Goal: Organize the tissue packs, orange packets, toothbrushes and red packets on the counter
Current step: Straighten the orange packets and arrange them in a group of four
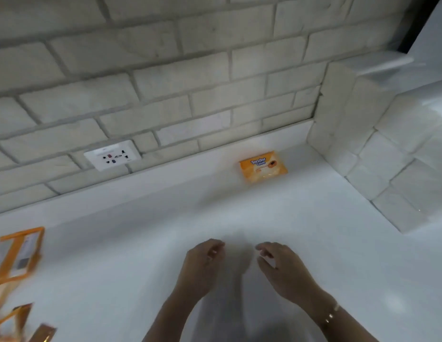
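The wall (165,82) beyond both hands was pale brick-shaped tile with a rough, matte face and recessed joints. It turned a corner far to the right of the right hand. Under the hands ran the counter (141,243), white, smooth and faintly glossy, probably slick enough for a flat pack to slide on.

Well to the left of the left hand lay several orange-edged packs (20,253), blurred. They looked like stiff card frames with clear windows, possibly toothbrush packs, though I could not tell for certain.

The orange packet (263,166) lay well ahead of the right hand, at the back of the counter by the foot of the wall. It was a flat, rectangular soft-film pouch printed "Tender Love". It was likely light, pliable and a little slippery, and not fragile. It would best be pinched at a short edge, or taken across its width with thumb and fingers.

The left hand (202,262) and right hand (284,270) hung close together over the counter, apart from each other. Their fingers were loosely curled toward one another and held nothing.

A white plastic socket (112,155) sat in the wall ahead and left of the left hand. A thin metallic bracelet (331,314) circled the right wrist.
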